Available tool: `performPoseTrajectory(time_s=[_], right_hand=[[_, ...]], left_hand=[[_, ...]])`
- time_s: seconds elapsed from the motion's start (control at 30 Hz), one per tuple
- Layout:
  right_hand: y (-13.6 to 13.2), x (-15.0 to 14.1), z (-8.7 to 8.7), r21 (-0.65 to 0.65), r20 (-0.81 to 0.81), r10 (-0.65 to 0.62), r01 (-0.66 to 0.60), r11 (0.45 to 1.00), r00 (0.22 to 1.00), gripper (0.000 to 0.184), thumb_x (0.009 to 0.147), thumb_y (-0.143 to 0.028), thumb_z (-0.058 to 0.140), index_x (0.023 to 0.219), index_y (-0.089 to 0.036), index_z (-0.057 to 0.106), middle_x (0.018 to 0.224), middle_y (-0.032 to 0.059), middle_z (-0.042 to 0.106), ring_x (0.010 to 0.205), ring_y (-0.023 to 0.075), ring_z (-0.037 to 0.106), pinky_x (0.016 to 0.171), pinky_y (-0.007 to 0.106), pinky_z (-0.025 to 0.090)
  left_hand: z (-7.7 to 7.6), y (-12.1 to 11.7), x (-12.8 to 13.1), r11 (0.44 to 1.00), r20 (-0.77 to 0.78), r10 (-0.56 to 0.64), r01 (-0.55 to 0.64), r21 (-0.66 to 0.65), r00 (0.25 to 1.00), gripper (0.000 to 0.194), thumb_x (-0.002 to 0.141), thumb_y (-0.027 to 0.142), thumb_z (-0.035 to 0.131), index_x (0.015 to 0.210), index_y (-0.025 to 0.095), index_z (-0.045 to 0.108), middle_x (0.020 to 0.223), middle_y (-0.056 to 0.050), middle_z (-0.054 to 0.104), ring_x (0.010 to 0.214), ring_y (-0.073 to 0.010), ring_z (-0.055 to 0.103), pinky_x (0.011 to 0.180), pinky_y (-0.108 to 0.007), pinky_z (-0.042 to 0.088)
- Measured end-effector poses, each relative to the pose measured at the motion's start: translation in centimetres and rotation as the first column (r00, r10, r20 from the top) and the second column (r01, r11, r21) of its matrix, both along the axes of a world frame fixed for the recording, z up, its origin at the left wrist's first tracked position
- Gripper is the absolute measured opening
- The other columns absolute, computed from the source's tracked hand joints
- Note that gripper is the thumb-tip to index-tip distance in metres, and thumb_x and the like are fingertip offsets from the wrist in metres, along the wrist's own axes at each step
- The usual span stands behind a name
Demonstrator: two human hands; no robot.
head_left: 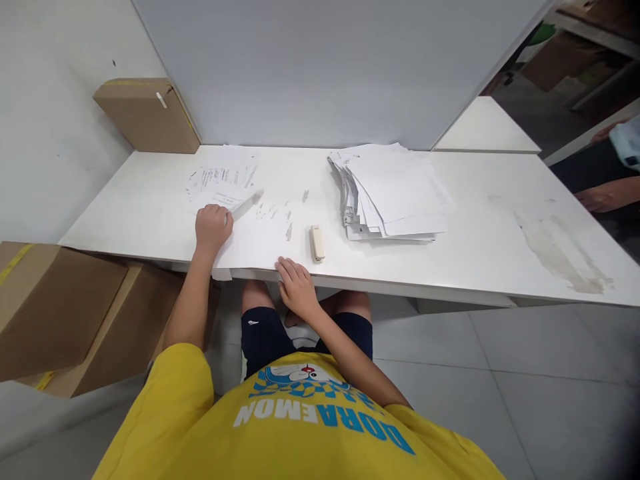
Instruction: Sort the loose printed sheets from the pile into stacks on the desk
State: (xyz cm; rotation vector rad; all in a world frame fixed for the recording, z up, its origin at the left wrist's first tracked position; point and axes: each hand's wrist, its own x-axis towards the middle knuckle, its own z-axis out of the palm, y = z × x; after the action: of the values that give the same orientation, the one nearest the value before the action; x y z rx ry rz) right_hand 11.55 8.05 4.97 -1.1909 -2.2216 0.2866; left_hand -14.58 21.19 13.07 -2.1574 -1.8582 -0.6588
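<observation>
A white sheet of paper lies at the desk's front edge, its upper left part lifted in a fold. My left hand is closed on the sheet's left side. My right hand rests at the desk edge, its fingers stretched out over the sheet's lower right corner. To the right of the sheet is a cream stapler. Printed papers are spread beyond my left hand. A thick, uneven stack of papers sits right of the stapler.
The white desk has grey marks and backs onto a panel. One cardboard box stands at its back left corner; more boxes are below on the left. Another person's hand shows at far right.
</observation>
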Motion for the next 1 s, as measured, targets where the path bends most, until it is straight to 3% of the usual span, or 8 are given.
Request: performPoseTrajectory(time_s=[0.13,0.2,0.3,0.43,0.57,0.73,0.87,1.0], right_hand=[[-0.1,0.1,0.9,-0.050,-0.045,-0.004,0.002,0.999,0.999,0.050,0.094,-0.022,0.042,0.144,-0.014,0.046,0.148,0.0123,0.050,0.138,0.0272,0.043,0.113,0.045,0.035],[-0.1,0.0,1.0,-0.065,-0.100,-0.034,0.027,0.998,0.994,0.051,0.094,-0.022,0.041,0.145,-0.013,0.043,0.144,0.0143,0.053,0.135,0.0272,0.046,0.112,0.046,0.036],[0.0,-0.2,0.8,-0.092,-0.191,-0.087,0.071,0.993,0.978,0.054,0.094,-0.021,0.038,0.148,-0.012,0.037,0.141,0.0168,0.055,0.130,0.0270,0.051,0.110,0.047,0.039],[-0.1,-0.1,0.9,-0.119,-0.270,-0.101,0.072,0.990,0.957,0.053,0.093,-0.021,0.038,0.146,-0.012,0.038,0.138,0.0179,0.057,0.127,0.0280,0.055,0.109,0.049,0.042],[-0.4,0.0,1.0,-0.177,-0.388,-0.126,0.060,0.982,0.913,0.058,0.088,-0.019,0.043,0.146,-0.013,0.037,0.142,0.0181,0.052,0.131,0.0275,0.052,0.111,0.048,0.042],[1.5,-0.3,1.0,-0.412,-0.589,-0.310,0.053,0.910,0.746,0.065,0.086,-0.023,0.048,0.148,-0.018,0.031,0.148,0.0198,0.044,0.116,0.0244,0.062,0.097,0.041,0.053],[4.9,-0.7,1.9,-0.587,-0.550,-0.390,-0.010,0.810,0.739,0.055,0.082,-0.031,0.059,0.135,-0.017,0.047,0.126,0.0173,0.062,0.090,0.0211,0.069,0.079,0.035,0.058],[6.8,-1.2,2.9,-0.633,-0.527,-0.429,-0.002,0.774,0.734,0.040,0.078,-0.028,0.063,0.115,-0.015,0.059,0.100,0.0109,0.070,0.085,0.0216,0.068,0.072,0.033,0.058]], left_hand=[[0.1,-6.4,2.8,0.979,-0.071,-0.204,0.205,0.015,0.976,0.023,0.094,0.028,0.042,0.081,0.019,0.060,0.093,-0.014,0.067,0.099,-0.0308,0.062,0.086,-0.046,0.044],[-0.7,-8.9,4.5,0.949,-0.075,-0.315,0.313,-0.038,0.946,0.023,0.095,0.027,0.042,0.083,0.020,0.061,0.094,-0.013,0.068,0.095,-0.0279,0.063,0.083,-0.043,0.046],[-2.5,-11.1,7.1,0.929,-0.025,-0.360,0.356,-0.097,0.933,0.025,0.097,0.026,0.041,0.088,0.019,0.063,0.095,-0.012,0.069,0.093,-0.0265,0.064,0.081,-0.042,0.047],[-4.3,-11.8,9.5,0.930,0.055,-0.350,0.354,-0.093,0.935,0.024,0.096,0.031,0.047,0.102,0.019,0.066,0.109,-0.014,0.068,0.109,-0.0297,0.061,0.089,-0.045,0.047],[-4.7,-12.1,9.9,0.905,0.082,-0.406,0.413,-0.099,0.910,0.031,0.093,0.031,0.052,0.120,0.020,0.063,0.122,-0.014,0.065,0.118,-0.0308,0.057,0.097,-0.047,0.045],[-5.1,-12.1,9.1,0.903,0.128,-0.395,0.411,-0.130,0.910,0.040,0.091,0.015,0.044,0.126,0.022,0.062,0.121,-0.012,0.066,0.112,-0.0282,0.059,0.092,-0.046,0.046],[-6.2,-12.1,8.9,0.917,0.147,-0.381,0.393,-0.064,0.913,0.037,0.089,0.014,0.044,0.116,0.021,0.067,0.114,-0.011,0.069,0.103,-0.0277,0.060,0.089,-0.045,0.047],[-7.4,-12.6,8.7,0.940,0.221,-0.340,0.335,0.065,0.914,0.038,0.092,0.016,0.038,0.114,0.022,0.068,0.110,-0.012,0.071,0.103,-0.0267,0.063,0.090,-0.047,0.047]])
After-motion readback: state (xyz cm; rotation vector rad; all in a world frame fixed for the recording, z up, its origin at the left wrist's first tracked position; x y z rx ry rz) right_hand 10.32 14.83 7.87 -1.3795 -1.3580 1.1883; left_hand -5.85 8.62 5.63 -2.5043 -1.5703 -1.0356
